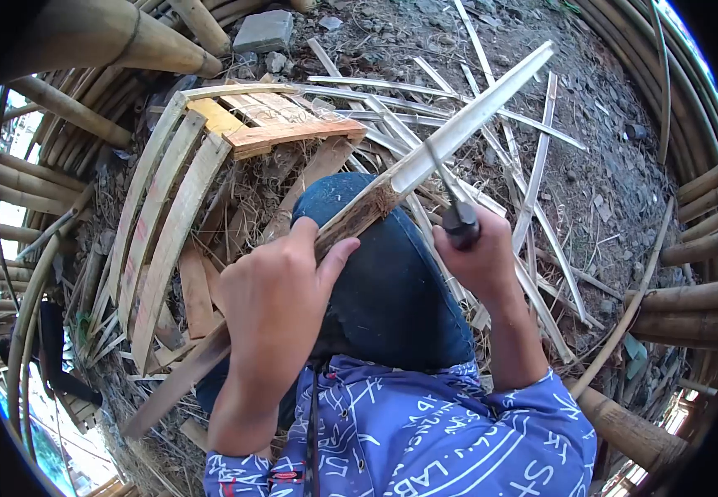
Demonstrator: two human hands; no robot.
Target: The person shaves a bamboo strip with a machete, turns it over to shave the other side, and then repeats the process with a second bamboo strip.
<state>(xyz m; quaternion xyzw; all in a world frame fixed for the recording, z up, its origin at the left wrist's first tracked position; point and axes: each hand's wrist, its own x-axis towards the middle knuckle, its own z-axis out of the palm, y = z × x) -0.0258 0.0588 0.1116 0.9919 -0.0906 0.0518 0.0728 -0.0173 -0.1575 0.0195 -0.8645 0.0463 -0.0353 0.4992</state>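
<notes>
A long split bamboo piece (479, 108) slants across my raised knee (375, 290), its pale inner face turned up at the far end and a darker, rough stretch nearer me. My left hand (272, 286) is wrapped round its near part, thumb along the edge. The piece's lower end runs out past my wrist toward the lower left. In my right hand (485, 253) is a knife (461, 225), gripped by its dark handle. Its narrow blade reaches up to the pale face of the bamboo and appears to touch it. My right fingers are partly hidden behind the handle.
Several bamboo strips (537, 166) lie crossed on the dirt ground ahead and to the right. A slatted wooden crate (297, 137) stands at the left. Beyond it are thick bamboo poles (98, 37) and a grey block (264, 31). More poles (690, 311) line the right side.
</notes>
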